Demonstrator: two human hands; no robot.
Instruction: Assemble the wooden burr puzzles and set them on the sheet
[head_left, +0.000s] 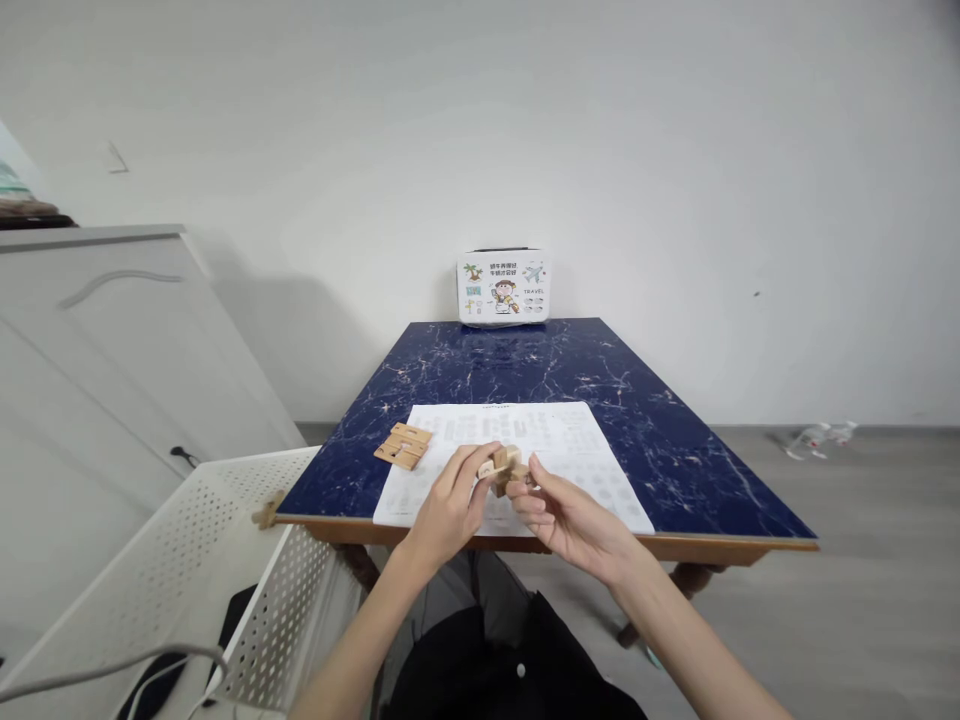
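Between my two hands is a small wooden block assembly [501, 462], made of several light and darker brown pieces, held above a white printed sheet [600, 470]. The fingers of my left hand [448, 500] pinch it from the left. On its right side, my right hand [566, 515] grips it between thumb and curled fingers. Part of the wood is hidden by the fingertips. Flat wooden pieces with slots and holes [405, 445] lie together at the sheet's left edge, partly on the table.
A blue marbled table [517, 365] with a wooden edge is in front of me. At its far side a white printed case [503, 290] stands near the wall. A white perforated basket [277, 590] with cables is at left, beside a white cabinet [97, 380].
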